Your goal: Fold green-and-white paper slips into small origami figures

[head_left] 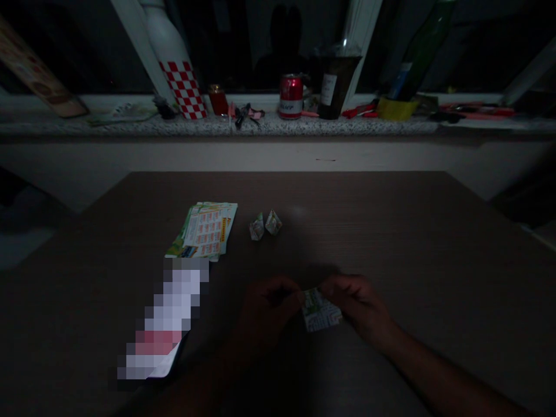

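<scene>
A small folded piece of printed paper point(320, 315), white with green and dark print, is held just above the table. My left hand point(271, 310) pinches its upper left corner between thumb and finger. At its upper right, my right hand point(358, 304) grips the edge in the same way. Beyond my hands stand two little folded paper shapes, one on the left point(256, 227) and one on the right point(273, 222), close together. A stack of printed paper cards point(206, 229) lies farther left.
A lit, blurred-out phone point(174, 324) lies left of my left hand on the brown table point(391, 231). Along the granite windowsill point(260, 127) stand a checkered bottle point(185, 87), a red can point(291, 97), a dark cup point(332, 87), yellow tape point(397, 109) and a green bottle point(428, 43).
</scene>
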`<state>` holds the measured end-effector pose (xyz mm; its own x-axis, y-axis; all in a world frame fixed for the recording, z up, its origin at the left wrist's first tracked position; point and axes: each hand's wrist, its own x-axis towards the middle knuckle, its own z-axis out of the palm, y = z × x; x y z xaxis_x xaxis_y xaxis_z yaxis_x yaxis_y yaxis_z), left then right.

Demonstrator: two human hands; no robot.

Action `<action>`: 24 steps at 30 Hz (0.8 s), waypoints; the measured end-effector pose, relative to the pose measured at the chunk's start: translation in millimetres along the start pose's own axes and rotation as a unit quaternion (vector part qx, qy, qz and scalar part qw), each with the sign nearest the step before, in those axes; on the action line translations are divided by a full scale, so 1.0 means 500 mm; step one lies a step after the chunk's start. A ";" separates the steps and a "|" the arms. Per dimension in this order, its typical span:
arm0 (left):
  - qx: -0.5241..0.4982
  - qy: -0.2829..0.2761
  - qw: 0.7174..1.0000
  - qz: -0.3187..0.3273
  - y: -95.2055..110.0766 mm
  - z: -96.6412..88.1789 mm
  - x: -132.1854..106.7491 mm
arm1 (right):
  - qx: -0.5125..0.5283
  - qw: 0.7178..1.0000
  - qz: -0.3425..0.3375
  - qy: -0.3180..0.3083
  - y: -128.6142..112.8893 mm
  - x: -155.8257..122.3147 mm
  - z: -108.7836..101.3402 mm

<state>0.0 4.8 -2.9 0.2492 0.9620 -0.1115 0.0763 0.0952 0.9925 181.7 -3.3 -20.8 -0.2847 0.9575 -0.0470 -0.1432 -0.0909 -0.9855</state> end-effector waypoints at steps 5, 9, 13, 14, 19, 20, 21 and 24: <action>-0.029 -0.004 1.000 -0.010 -0.004 0.003 0.000 | -0.112 0.992 -0.055 0.025 -0.008 -0.004 -0.007; -0.045 0.010 0.999 -0.016 -0.007 0.004 0.002 | -0.119 0.991 -0.055 0.026 -0.015 -0.007 -0.006; -0.044 0.033 0.998 -0.006 -0.005 0.002 0.002 | -0.054 0.997 -0.024 -0.040 -0.014 -0.003 0.000; -0.043 0.033 0.998 -0.007 -0.004 0.002 0.002 | -0.053 0.997 -0.021 -0.050 -0.014 -0.003 0.002; -0.051 0.032 0.998 -0.006 -0.006 0.005 0.002 | -0.085 0.995 -0.033 -0.028 -0.013 -0.003 0.009; -0.046 0.034 0.998 -0.007 -0.006 0.005 0.002 | -0.084 0.995 -0.035 -0.026 -0.012 -0.003 0.010; -0.041 0.039 0.998 -0.006 -0.007 0.005 0.002 | -0.082 0.996 -0.038 -0.025 -0.011 -0.002 0.010; -0.032 0.049 0.998 -0.002 -0.007 0.004 0.001 | -0.087 0.995 -0.043 -0.025 -0.007 0.000 0.011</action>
<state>1.9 4.5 -6.7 0.1541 0.9816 -0.1129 0.0140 0.1121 0.9936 176.8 -4.7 -16.2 -0.3251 0.9447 0.0424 -0.0042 0.0434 -0.9990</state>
